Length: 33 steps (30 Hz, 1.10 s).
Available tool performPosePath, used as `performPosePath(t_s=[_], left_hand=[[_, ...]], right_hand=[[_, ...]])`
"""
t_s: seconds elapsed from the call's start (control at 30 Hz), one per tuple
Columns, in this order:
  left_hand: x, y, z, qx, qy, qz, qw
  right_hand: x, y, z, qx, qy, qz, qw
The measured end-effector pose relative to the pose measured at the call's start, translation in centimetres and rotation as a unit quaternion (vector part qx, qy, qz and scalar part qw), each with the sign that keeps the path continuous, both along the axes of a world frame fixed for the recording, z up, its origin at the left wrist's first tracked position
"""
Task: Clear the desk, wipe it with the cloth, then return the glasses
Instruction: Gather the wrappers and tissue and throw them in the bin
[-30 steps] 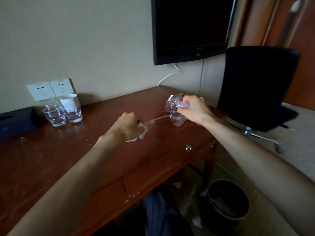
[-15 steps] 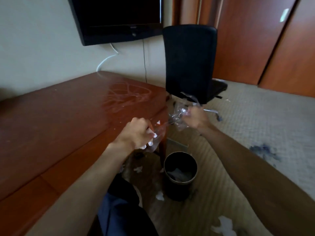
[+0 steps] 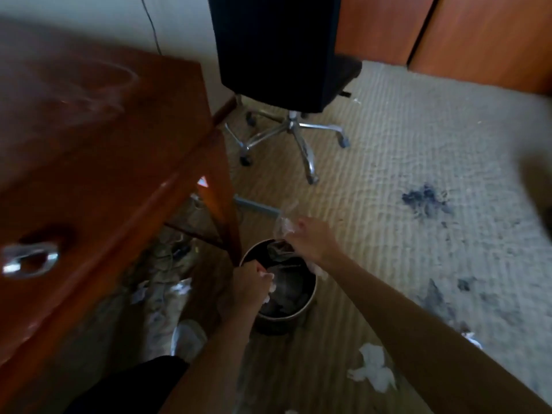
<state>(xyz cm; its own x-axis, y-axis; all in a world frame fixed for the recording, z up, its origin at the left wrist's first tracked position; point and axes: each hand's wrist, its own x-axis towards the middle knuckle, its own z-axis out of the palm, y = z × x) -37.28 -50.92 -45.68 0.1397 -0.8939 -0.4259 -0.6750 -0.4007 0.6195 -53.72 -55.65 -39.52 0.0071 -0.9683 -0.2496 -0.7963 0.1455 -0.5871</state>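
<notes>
Dim indoor light — heavy motion blur on desk point(image 3: 89, 150) at left, glare streaks, wide-angle edge distortion.

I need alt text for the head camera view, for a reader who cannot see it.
Two hands hold crumpled litter over a round dark bin on the floor: the left hand grips white scraps, the right hand clear plastic wrap. A wooden desk stands left, an office chair behind.

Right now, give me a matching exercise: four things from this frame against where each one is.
Things:
1. clear plastic wrap
2. waste bin
3. office chair
4. crumpled tissue

Places:
A. lying on the carpet, near right
B. on the floor by the desk leg, below both hands
C. pinched in the right hand
D. beyond the desk's far end

Pairs: 1-C, 2-B, 3-D, 4-A
</notes>
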Motion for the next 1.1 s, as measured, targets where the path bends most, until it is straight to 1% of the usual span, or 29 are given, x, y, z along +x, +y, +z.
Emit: performPosePath(t_s=[0.1, 0.17, 0.23, 0.27, 0.33, 0.4, 0.53, 0.57, 0.67, 0.7, 0.73, 0.8, 0.87, 0.9, 1.0, 1.1], left_hand=[[0.1, -2.6, -4.8, 0.037, 0.015, -0.023, 0.999], [0.4, -4.1, -7.3, 0.095, 0.010, -0.058, 0.994], [0.7, -4.8, -7.8, 0.124, -0.017, -0.120, 0.985], [1.0, -5.2, -7.7, 0.119, -0.042, -0.157, 0.979], [2.0, -6.0, -7.6, 0.099, -0.093, -0.221, 0.966], [3.1, -6.5, -6.4, 0.089, -0.125, -0.258, 0.954], [5.2, -5.9, -3.4, 0.018, -0.166, -0.284, 0.944], [5.8, -5.5, -2.9, 0.003, -0.169, -0.287, 0.943], [7.4, -4.2, -1.5, -0.017, -0.156, -0.292, 0.943], [7.7, -3.7, -1.0, -0.020, -0.148, -0.290, 0.945], [7.9, -3.3, -0.4, -0.025, -0.138, -0.285, 0.948], [8.1, -2.5, 1.1, -0.033, -0.124, -0.276, 0.953], [8.0, -1.3, 3.6, -0.022, -0.135, -0.271, 0.953], [8.0, -0.5, 5.1, -0.022, -0.144, -0.268, 0.952], [8.5, 2.5, 11.4, -0.044, -0.171, -0.251, 0.952], [10.1, 7.9, 18.6, -0.108, -0.181, -0.209, 0.955]], right_hand=[[0.4, -0.8, -6.4, 0.044, -0.034, -0.036, 0.998], [0.9, -1.0, -9.5, 0.079, -0.040, -0.044, 0.995], [0.9, -1.2, -12.1, 0.119, -0.037, -0.030, 0.992], [1.1, -1.5, -13.7, 0.145, -0.031, -0.010, 0.989], [1.6, -2.3, -16.6, 0.195, 0.014, 0.042, 0.980], [2.6, -3.3, -18.7, 0.231, 0.053, 0.061, 0.970], [5.9, -4.7, -20.2, 0.221, 0.103, 0.081, 0.967], [6.7, -4.7, -20.5, 0.221, 0.138, 0.106, 0.960], [8.0, -4.1, -21.1, 0.254, 0.202, 0.161, 0.932], [8.2, -3.8, -20.6, 0.253, 0.222, 0.179, 0.925], [8.3, -3.5, -19.9, 0.246, 0.225, 0.184, 0.925], [8.1, -3.4, -17.1, 0.223, 0.238, 0.228, 0.917], [7.6, -3.4, -14.1, 0.186, 0.245, 0.263, 0.915], [7.4, -3.0, -11.8, 0.167, 0.241, 0.265, 0.919], [7.3, 0.7, -1.3, 0.103, 0.191, 0.255, 0.942], [8.6, 6.8, 8.3, -0.005, 0.108, 0.260, 0.960]])
